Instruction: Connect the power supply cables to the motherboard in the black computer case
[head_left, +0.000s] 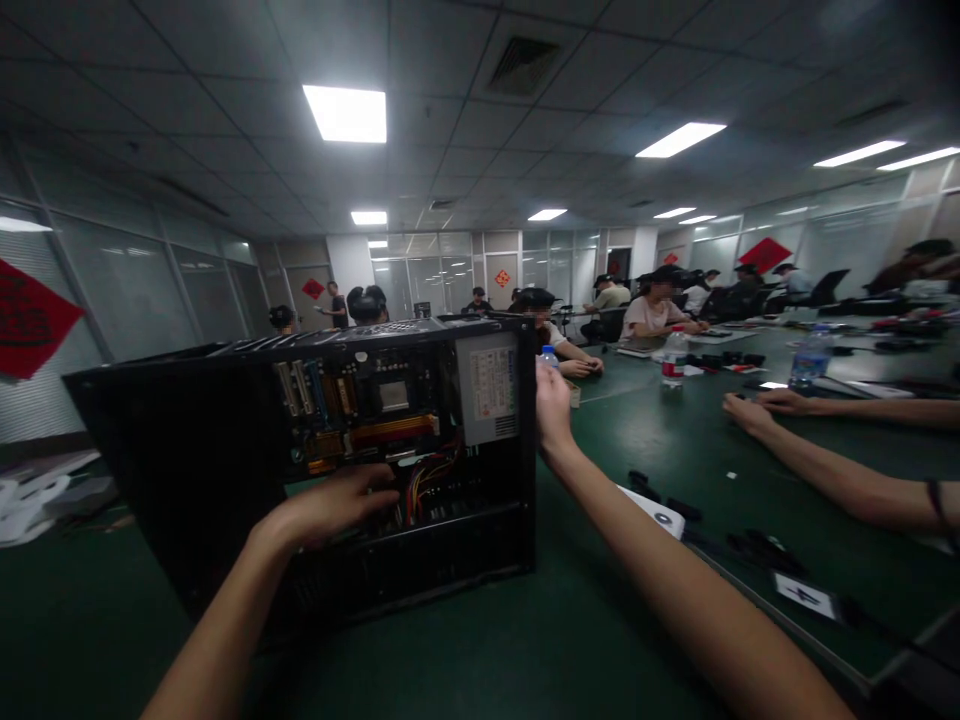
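Note:
A black desktop computer case (517, 540) stands on the green table in front of me, its side panel off. Inside it show a motherboard (416, 372) with slots and a square chip, a silver power supply (491, 390) at the upper right, and a bundle of coloured cables (420, 485). My left hand (341, 505) reaches into the lower part of the case. Its fingers point at the cables, thumb and forefinger apart, with nothing seen between them. Against the right edge of the case, my right hand (553, 400) grips with bent fingers; the fingertips are partly hidden.
To the right lie black cables (761, 550) and a numbered card (806, 595) on the green table (630, 430). Water bottles (673, 358) stand farther back. A neighbour's hands (750, 410) rest at the right. Several people sit beyond.

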